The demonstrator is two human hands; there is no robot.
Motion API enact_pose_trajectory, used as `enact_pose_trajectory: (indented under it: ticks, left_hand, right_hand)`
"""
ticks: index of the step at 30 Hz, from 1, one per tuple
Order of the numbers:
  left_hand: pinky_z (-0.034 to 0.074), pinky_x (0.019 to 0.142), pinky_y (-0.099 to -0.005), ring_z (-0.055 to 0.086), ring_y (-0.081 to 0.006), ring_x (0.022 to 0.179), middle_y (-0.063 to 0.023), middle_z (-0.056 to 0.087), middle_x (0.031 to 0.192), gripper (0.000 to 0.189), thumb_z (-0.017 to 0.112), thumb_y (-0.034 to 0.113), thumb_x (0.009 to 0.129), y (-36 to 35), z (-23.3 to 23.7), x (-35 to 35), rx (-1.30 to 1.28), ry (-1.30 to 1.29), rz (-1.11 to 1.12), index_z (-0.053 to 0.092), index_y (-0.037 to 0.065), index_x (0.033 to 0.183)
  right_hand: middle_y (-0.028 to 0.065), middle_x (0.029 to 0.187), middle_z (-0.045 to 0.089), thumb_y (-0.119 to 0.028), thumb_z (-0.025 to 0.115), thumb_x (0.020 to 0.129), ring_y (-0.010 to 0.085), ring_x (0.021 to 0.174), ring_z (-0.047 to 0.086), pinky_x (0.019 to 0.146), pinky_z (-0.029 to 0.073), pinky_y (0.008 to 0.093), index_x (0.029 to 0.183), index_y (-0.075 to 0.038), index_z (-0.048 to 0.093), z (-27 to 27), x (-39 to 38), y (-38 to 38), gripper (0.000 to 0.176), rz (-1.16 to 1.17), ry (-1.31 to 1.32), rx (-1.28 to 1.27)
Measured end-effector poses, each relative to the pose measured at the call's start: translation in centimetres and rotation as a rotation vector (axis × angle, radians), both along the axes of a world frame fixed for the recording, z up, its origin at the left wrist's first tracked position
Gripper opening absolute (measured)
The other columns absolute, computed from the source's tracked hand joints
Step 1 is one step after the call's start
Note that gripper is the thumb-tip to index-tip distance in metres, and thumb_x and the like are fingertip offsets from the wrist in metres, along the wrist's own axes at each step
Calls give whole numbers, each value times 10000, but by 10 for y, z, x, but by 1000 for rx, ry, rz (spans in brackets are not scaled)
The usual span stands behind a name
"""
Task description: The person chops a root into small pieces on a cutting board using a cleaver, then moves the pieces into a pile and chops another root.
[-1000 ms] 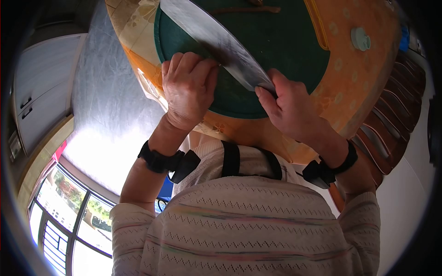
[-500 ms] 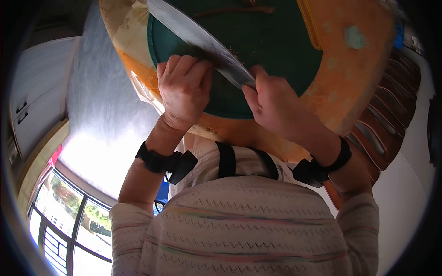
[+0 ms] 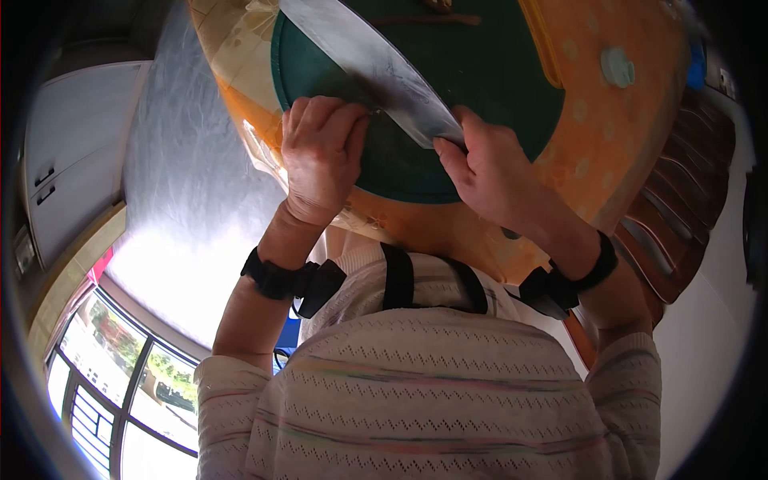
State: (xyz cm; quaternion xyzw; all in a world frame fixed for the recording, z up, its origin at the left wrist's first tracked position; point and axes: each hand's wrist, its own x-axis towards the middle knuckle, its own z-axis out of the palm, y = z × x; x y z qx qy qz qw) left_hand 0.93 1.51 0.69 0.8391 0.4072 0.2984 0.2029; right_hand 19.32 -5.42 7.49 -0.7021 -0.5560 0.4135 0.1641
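Right hand (image 3: 488,164) gripping the knife (image 3: 380,72) at its handle end, fingers and thumb closed round it; broad blade slants off toward 10–11 o'clock over the green board (image 3: 488,92), blade-to-board contact can't be told; left hand (image 3: 324,148) at 9 o'clock of the right, over the board's near edge, fingers curled in, tips just beside the blade; whether they pinch anything, can't tell; board at 12 o'clock of the view, on an orange patterned tablecloth (image 3: 596,128); brown stick (image 3: 448,19) on the board's 12 o'clock side; yellow strip-like item (image 3: 544,48) at its 2 o'clock; pale green cap (image 3: 618,66) on the cloth at board's 3 o'clock; brown slatted chair (image 3: 680,200) at 3–4 o'clock of the right hand; black straps (image 3: 276,276) on both wrists.
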Motion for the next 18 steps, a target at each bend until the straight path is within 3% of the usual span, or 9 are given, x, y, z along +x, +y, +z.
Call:
enact_pose_trajectory:
  ticks: [2, 18]
  left_hand:
    - [424, 720, -349, 549, -228, 789, -28, 574, 805, 147, 717, 46, 666, -1, -5, 0, 22, -41, 6, 670, 97, 796]
    - [443, 719, -334, 565, -233, 779, -45, 599, 807, 152, 703, -1, 684, 1, -1, 3, 25, -8, -11, 678, 73, 815]
  right_hand:
    - [202, 593, 563, -111, 556, 887, 381, 544, 595, 477, 461, 419, 862, 23, 479, -1, 1, 0, 157, 28, 5, 24]
    - [202, 582, 558, -105, 549, 875, 379, 565, 604, 509, 485, 434, 845, 28, 480, -1, -5, 11, 152, 135, -59, -6]
